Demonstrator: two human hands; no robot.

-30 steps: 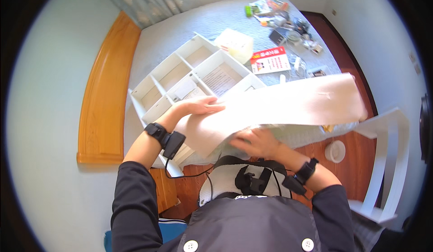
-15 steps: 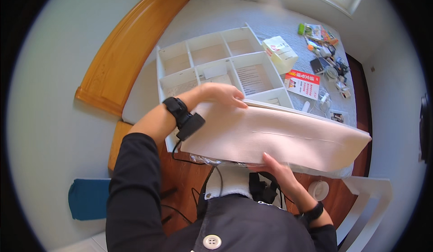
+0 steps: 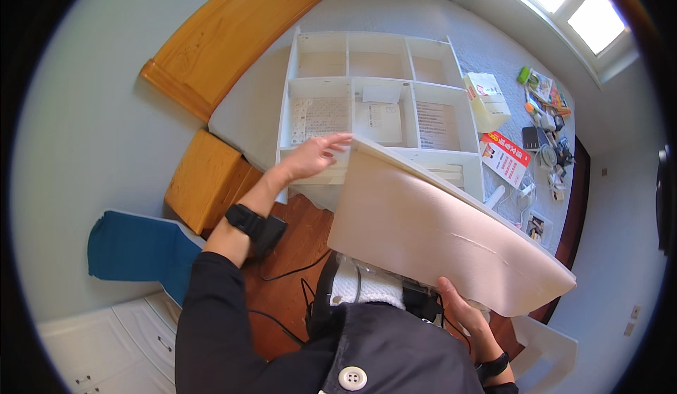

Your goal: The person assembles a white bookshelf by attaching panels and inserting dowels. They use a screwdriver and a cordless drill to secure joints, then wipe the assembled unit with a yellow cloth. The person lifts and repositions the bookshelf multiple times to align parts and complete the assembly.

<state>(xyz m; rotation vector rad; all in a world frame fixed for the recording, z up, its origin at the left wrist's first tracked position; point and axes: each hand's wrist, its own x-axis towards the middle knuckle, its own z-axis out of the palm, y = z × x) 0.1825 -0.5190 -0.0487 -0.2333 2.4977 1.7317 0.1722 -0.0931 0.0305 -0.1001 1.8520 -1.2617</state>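
Note:
A wide pinkish-beige panel [image 3: 423, 217] with a pale, stiff upper edge is tilted in front of me, its right end lower than its left. A faint crease runs across its face. My right hand [image 3: 464, 311] grips the lower edge, thumb on the front and the other fingers mostly hidden. At the upper left corner my left hand [image 3: 314, 157] has its fingers stretched out, their tips at the edge and nothing enclosed in them. Behind the panel, a white shelf unit with square compartments [image 3: 350, 59] lies on the bed [image 3: 254, 122]; its near right part is covered.
Right of the shelf are a pale yellow box [image 3: 488, 105], a red-and-white booklet [image 3: 505, 158] and a clutter of cables and small devices [image 3: 549, 155]. A wooden cabinet [image 3: 204, 179] and a blue-covered chair [image 3: 134, 246] stand at left. Dark cords [image 3: 278, 323] hang over the wooden floor.
The panel has swung so its left end is higher and its right end lower. My left hand has slid from its top edge out to the corner, fingers loosened. The view has shifted.

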